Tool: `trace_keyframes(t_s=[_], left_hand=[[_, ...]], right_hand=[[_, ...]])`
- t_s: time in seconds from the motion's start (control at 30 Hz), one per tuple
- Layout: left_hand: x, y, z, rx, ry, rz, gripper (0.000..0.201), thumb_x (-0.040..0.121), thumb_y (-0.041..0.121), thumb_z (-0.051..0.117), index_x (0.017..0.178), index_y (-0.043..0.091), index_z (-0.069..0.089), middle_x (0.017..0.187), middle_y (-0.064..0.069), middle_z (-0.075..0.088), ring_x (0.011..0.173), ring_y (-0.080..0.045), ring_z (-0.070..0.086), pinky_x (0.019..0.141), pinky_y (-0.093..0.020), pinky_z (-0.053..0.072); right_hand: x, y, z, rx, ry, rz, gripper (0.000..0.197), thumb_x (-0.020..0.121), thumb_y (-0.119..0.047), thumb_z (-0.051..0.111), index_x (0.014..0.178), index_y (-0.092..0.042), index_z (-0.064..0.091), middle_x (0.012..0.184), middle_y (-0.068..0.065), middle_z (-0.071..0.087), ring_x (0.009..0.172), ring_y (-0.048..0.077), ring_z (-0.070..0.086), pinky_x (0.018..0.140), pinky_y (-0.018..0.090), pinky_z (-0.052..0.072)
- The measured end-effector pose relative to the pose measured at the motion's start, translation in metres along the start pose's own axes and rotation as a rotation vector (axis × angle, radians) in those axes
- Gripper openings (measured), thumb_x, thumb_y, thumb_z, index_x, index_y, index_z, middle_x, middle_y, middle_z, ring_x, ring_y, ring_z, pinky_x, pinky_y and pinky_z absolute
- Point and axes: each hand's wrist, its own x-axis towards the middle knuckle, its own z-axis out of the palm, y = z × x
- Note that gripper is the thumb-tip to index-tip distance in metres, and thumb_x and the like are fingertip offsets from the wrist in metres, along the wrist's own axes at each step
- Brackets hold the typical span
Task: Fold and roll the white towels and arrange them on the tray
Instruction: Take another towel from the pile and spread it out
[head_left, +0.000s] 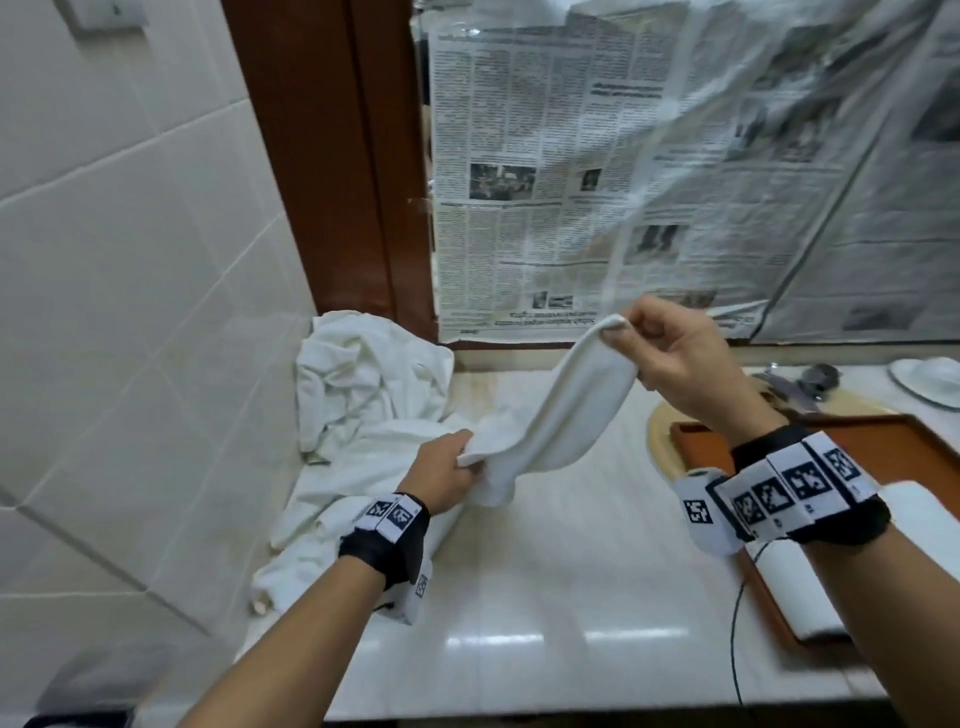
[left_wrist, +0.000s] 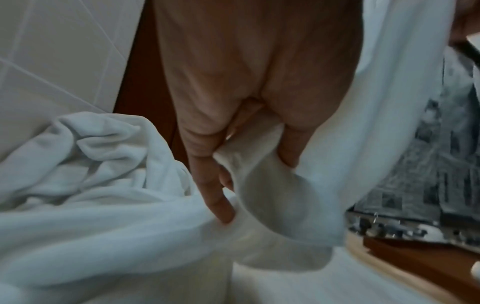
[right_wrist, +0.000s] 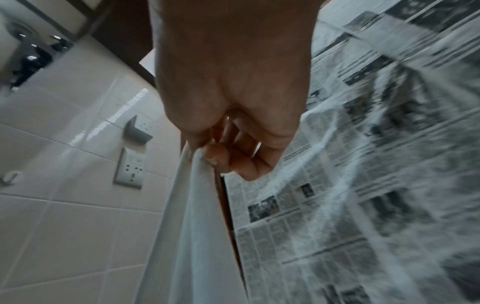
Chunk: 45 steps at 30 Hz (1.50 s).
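head view: a pale glossy stone counter (head_left: 519, 597) runs along a white tiled wall (head_left: 130, 260), with a dark wooden frame (head_left: 332, 156) and sheets of newspaper (head_left: 597, 156) covering the pane behind it. a heap of crumpled white towels (head_left: 363, 384) lies at the counter's back left corner. the left hand (head_left: 441, 470) pinches the lower end of one white towel (head_left: 550, 415), and the right hand (head_left: 675, 353) pinches its upper corner, so the cloth hangs slack between them above the counter. at the right sits a brown tray (head_left: 909, 441) with a rolled towel (head_left: 795, 587) lying in it, partly hidden by the right wrist. a white dish (head_left: 930, 379) stands behind the tray, near a blurred metal fixture.

left wrist view: the fingers (left_wrist: 215, 197) are curled with the towel's edge (left_wrist: 259, 185) caught between them and the thumb; the cloth loops down just beside the heap (left_wrist: 91, 174). only here does a corner of the tray's brown rim (left_wrist: 415, 261) show from low down.

right wrist view: the thumb and forefinger press together on the towel's corner (right_wrist: 197, 205), the other fingers (right_wrist: 249, 164) loosely curled. this view alone shows a wall socket (right_wrist: 130, 168) and a small hook (right_wrist: 10, 176) on the tiles.
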Motion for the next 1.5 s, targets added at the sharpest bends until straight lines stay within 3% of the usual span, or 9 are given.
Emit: trace_keyframes(t_s=[0.13, 0.23, 0.3, 0.43, 0.67, 1.0, 1.23, 1.37, 1.5], left_hand=[[-0.01, 0.045, 0.001, -0.068, 0.074, 0.171, 0.007, 0.088, 0.029, 0.057, 0.087, 0.021, 0.057, 0.086, 0.002, 0.062, 0.083, -0.02, 0.056, 0.064, -0.026, 0.032], [-0.012, 0.083, -0.001, -0.088, 0.122, 0.339, 0.008, 0.084, 0.027, 0.054, 0.091, 0.025, 0.059, 0.088, 0.006, 0.062, 0.082, -0.015, 0.055, 0.065, -0.02, 0.032], [-0.014, 0.105, -0.004, -0.135, 0.146, 0.42, 0.017, 0.082, 0.024, 0.054, 0.095, 0.022, 0.063, 0.091, 0.009, 0.063, 0.083, -0.011, 0.056, 0.07, -0.015, 0.037], [-0.018, 0.139, -0.007, -0.193, 0.11, 0.479, 0.024, 0.082, 0.024, 0.057, 0.103, 0.017, 0.066, 0.096, 0.003, 0.07, 0.09, -0.017, 0.063, 0.08, -0.032, 0.047], [-0.03, 0.174, -0.003, -0.487, 0.089, 0.362, 0.021, 0.087, 0.02, 0.067, 0.106, 0.012, 0.061, 0.097, 0.0, 0.068, 0.084, -0.007, 0.061, 0.075, -0.025, 0.048], [-0.073, 0.205, 0.028, -0.687, 0.016, 0.246, 0.017, 0.089, 0.009, 0.071, 0.105, 0.008, 0.064, 0.09, -0.003, 0.064, 0.084, -0.012, 0.063, 0.076, -0.035, 0.059], [-0.095, 0.169, 0.036, -0.353, 0.111, 0.244, 0.007, 0.087, 0.017, 0.072, 0.094, 0.016, 0.073, 0.08, 0.011, 0.068, 0.076, -0.006, 0.061, 0.069, -0.032, 0.051], [-0.114, 0.137, 0.032, -0.235, 0.102, 0.202, 0.018, 0.082, 0.023, 0.063, 0.095, 0.026, 0.075, 0.096, 0.011, 0.074, 0.093, -0.008, 0.067, 0.083, -0.029, 0.049], [-0.12, 0.106, 0.03, -0.191, 0.069, 0.093, 0.023, 0.076, 0.039, 0.068, 0.096, 0.032, 0.076, 0.098, 0.011, 0.075, 0.096, -0.01, 0.067, 0.087, -0.036, 0.05]], right_hand=[[-0.046, 0.019, -0.013, -0.027, -0.1, 0.192, 0.013, 0.095, -0.021, 0.066, 0.089, -0.011, 0.062, 0.073, 0.009, 0.061, 0.052, 0.026, 0.055, 0.052, 0.036, 0.046], [-0.071, 0.028, -0.01, -0.006, -0.154, 0.271, 0.009, 0.093, -0.019, 0.068, 0.097, -0.014, 0.061, 0.09, 0.007, 0.063, 0.063, 0.033, 0.063, 0.056, 0.026, 0.047], [-0.079, 0.032, -0.009, 0.039, -0.149, 0.297, 0.021, 0.091, -0.016, 0.071, 0.11, -0.017, 0.061, 0.099, 0.008, 0.062, 0.064, 0.035, 0.064, 0.055, 0.023, 0.048], [-0.081, 0.027, -0.013, 0.027, -0.136, 0.233, 0.056, 0.079, -0.022, 0.084, 0.129, -0.029, 0.06, 0.104, 0.004, 0.063, 0.062, 0.029, 0.061, 0.06, 0.03, 0.051], [-0.083, 0.008, -0.036, -0.075, -0.079, 0.068, 0.011, 0.087, -0.014, 0.074, 0.097, -0.009, 0.073, 0.075, 0.001, 0.066, 0.059, 0.003, 0.049, 0.057, 0.027, 0.041], [-0.123, 0.007, -0.089, 0.141, -0.02, 0.131, 0.013, 0.088, -0.02, 0.076, 0.097, -0.011, 0.072, 0.06, -0.018, 0.052, 0.055, 0.0, 0.041, 0.054, 0.014, 0.032], [-0.155, 0.019, -0.096, 0.289, -0.142, 0.289, 0.019, 0.08, -0.013, 0.082, 0.09, -0.003, 0.069, 0.07, 0.014, 0.064, 0.065, 0.016, 0.053, 0.051, 0.023, 0.04], [-0.17, 0.03, -0.09, 0.31, -0.158, 0.297, 0.011, 0.083, -0.014, 0.08, 0.083, -0.011, 0.069, 0.07, 0.0, 0.066, 0.063, 0.01, 0.056, 0.055, 0.021, 0.043], [-0.179, 0.053, -0.084, 0.247, -0.186, 0.294, 0.018, 0.082, -0.032, 0.078, 0.087, -0.018, 0.069, 0.084, 0.014, 0.068, 0.074, 0.02, 0.059, 0.069, 0.033, 0.046]])
